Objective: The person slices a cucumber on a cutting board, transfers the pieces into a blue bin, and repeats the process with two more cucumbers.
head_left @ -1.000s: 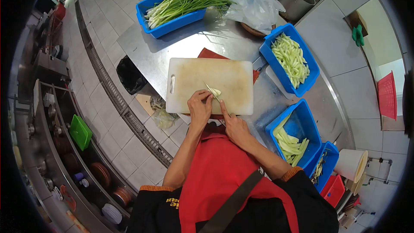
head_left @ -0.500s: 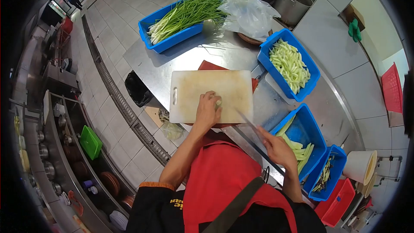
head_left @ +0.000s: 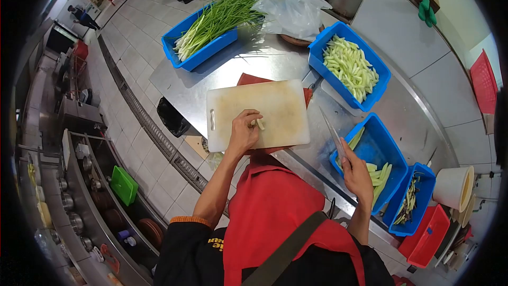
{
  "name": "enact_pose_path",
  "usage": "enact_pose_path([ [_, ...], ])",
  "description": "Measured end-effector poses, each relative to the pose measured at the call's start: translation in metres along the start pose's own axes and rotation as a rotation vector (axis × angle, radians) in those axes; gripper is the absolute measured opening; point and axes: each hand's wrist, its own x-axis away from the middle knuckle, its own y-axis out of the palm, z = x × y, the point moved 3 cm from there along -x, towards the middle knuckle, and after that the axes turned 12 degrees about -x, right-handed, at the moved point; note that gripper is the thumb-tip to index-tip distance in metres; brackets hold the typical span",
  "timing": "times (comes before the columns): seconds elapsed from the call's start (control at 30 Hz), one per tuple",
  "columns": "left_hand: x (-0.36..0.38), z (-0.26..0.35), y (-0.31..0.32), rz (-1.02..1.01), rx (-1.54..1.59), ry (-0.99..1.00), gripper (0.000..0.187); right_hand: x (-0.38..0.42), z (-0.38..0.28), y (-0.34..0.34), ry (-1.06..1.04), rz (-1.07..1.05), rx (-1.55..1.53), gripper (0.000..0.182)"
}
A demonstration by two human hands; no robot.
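My left hand rests on the white cutting board, its fingers curled around a small pale green vegetable piece. A kitchen knife is in my right hand, off the board's right side, with its blade pointing up and away from me. Beneath and beside that hand is a blue bin holding long peeled pale green vegetable pieces. Beyond it, another blue bin is heaped with cut pale green sticks.
A blue bin of spring onions stands at the back left of the steel table, beside a clear plastic bag. To the right are a small blue bin of scraps, a red bin and a white bucket.
My right hand has carried the knife rightward, away from the board's edge to over the blue bin. The left hand stays curled on the board; the whole view has shifted slightly.
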Motion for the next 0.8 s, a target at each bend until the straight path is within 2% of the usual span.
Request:
enact_pose_path([
  [0.1, 0.002, 0.005, -0.001, -0.051, -0.13, 0.004, 0.038, 0.001, -0.007, 0.0, 0.043, -0.015, -0.012, 0.048],
  [0.23, -0.001, 0.027, 0.001, -0.015, -0.126, 0.091, 0.038, 0.001, -0.004, 0.001, 0.045, -0.034, 0.011, 0.049],
  [0.3, -0.007, 0.021, 0.007, -0.028, -0.314, 0.291, 0.037, 0.001, -0.005, 0.0, 0.021, -0.032, 0.015, 0.049],
  [0.33, -0.011, 0.017, 0.007, -0.029, -0.31, 0.289, 0.037, 0.0, -0.007, 0.0, 0.013, -0.029, 0.016, 0.05],
  [0.4, -0.019, 0.009, 0.01, -0.219, -0.265, 0.251, 0.032, 0.002, -0.007, -0.001, 0.007, -0.02, 0.02, 0.05],
  [0.5, -0.024, 0.007, 0.009, -0.258, -0.227, 0.205, 0.025, 0.007, -0.007, -0.011, 0.01, 0.024, 0.025, 0.05],
  [0.57, -0.026, 0.017, 0.002, -0.288, -0.222, 0.175, 0.024, 0.01, -0.009, -0.019, 0.167, 0.022, 0.042, 0.048],
  [0.63, -0.025, 0.018, 0.002, -0.323, -0.223, 0.147, 0.024, 0.016, 0.002, -0.03, 0.17, 0.082, 0.03, 0.049],
  [0.7, -0.021, 0.018, 0.004, -0.246, -0.276, 0.23, 0.023, 0.023, 0.019, -0.04, 0.178, 0.143, 0.016, 0.049],
  [0.73, -0.019, 0.019, 0.005, -0.214, -0.308, 0.275, 0.023, 0.026, 0.027, -0.046, 0.1, 0.207, 0.007, 0.049],
  [0.77, -0.018, 0.02, 0.007, -0.228, -0.3, 0.294, 0.023, 0.029, 0.031, -0.053, 0.02, 0.269, 0.0, 0.049],
  [0.8, -0.018, 0.021, 0.007, -0.195, -0.315, 0.245, 0.022, 0.032, 0.032, -0.062, 0.056, 0.283, -0.046, 0.049],
])
